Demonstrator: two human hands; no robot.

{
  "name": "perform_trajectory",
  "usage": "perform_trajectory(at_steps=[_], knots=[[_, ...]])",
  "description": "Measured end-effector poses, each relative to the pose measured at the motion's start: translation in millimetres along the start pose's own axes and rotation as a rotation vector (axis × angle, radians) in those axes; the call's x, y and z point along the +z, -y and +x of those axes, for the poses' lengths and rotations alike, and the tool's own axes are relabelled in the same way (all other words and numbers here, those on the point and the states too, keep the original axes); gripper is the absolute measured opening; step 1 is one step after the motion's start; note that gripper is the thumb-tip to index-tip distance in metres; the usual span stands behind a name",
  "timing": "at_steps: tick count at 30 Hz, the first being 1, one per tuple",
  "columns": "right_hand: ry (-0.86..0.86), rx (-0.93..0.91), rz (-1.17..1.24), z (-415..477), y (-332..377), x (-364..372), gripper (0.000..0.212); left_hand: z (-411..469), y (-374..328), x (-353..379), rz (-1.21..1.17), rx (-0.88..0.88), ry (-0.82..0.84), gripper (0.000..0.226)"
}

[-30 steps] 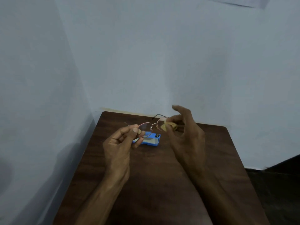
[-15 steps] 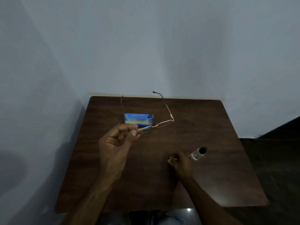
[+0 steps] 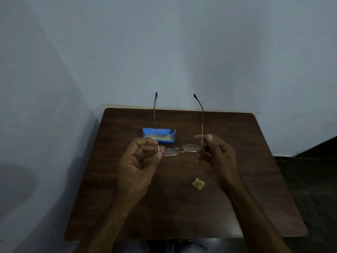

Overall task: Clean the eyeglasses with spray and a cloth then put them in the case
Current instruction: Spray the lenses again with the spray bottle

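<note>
Thin gold-rimmed eyeglasses (image 3: pixel 182 149) hang above the dark wooden table (image 3: pixel 255 179), lenses toward me and both temple arms unfolded, pointing away. My left hand (image 3: pixel 140 161) pinches the left hinge. My right hand (image 3: pixel 217 154) pinches the right hinge between thumb and fingers. A small crumpled yellow cloth (image 3: pixel 198 184) lies loose on the table below the glasses. The blue case (image 3: pixel 159 135) sits open behind the left lens, showing a pale lining. The spray bottle is hidden from view.
The table stands in a corner, with pale walls close behind it and at its left. A dark floor drops away past the right edge. My knees show under the near edge.
My right hand let go of the cloth on the table and rose to take the right hinge. The glasses are now held level by both hands. The spray bottle is no longer visible.
</note>
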State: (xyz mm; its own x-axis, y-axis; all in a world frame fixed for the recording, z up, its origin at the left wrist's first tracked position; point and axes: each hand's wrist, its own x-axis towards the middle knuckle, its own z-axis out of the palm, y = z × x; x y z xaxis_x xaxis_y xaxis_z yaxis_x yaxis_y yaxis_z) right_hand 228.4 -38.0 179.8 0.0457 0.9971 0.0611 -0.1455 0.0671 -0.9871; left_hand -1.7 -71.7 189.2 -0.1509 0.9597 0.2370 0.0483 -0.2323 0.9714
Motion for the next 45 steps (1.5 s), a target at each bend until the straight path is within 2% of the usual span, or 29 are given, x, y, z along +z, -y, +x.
perform_trajectory(at_steps=[5,10,14,19,27,32,35,37,40,45], knots=[[0.043,-0.186,-0.221,3,16,2,0.013,8,-2,3,0.000,0.025,-0.034,0.051],[-0.012,-0.354,-0.399,0,11,8,0.010,13,8,2,0.153,0.092,-0.136,0.024],[-0.071,-0.480,-0.548,5,4,4,0.011,18,18,5,0.208,0.073,-0.143,0.017],[-0.107,-0.485,-0.560,8,-1,-4,0.013,25,21,12,0.206,0.033,-0.106,0.016],[-0.129,-0.397,-0.580,6,0,-11,0.015,31,20,23,0.110,0.033,-0.046,0.013],[-0.139,-0.326,-0.671,2,4,-38,0.036,30,24,25,0.093,0.036,-0.030,0.013],[-0.264,-0.195,-0.759,-2,-14,-85,0.056,27,25,26,0.078,0.028,-0.011,0.015],[-0.308,-0.034,-0.786,-9,-34,-114,0.068,25,24,28,0.080,0.028,-0.006,0.015],[-0.298,0.214,-0.750,-23,-68,-137,0.071,22,23,30,0.070,0.013,0.010,0.015],[-0.273,0.331,-0.682,-40,-128,-153,0.079,21,21,30,0.068,0.015,0.012,0.015]])
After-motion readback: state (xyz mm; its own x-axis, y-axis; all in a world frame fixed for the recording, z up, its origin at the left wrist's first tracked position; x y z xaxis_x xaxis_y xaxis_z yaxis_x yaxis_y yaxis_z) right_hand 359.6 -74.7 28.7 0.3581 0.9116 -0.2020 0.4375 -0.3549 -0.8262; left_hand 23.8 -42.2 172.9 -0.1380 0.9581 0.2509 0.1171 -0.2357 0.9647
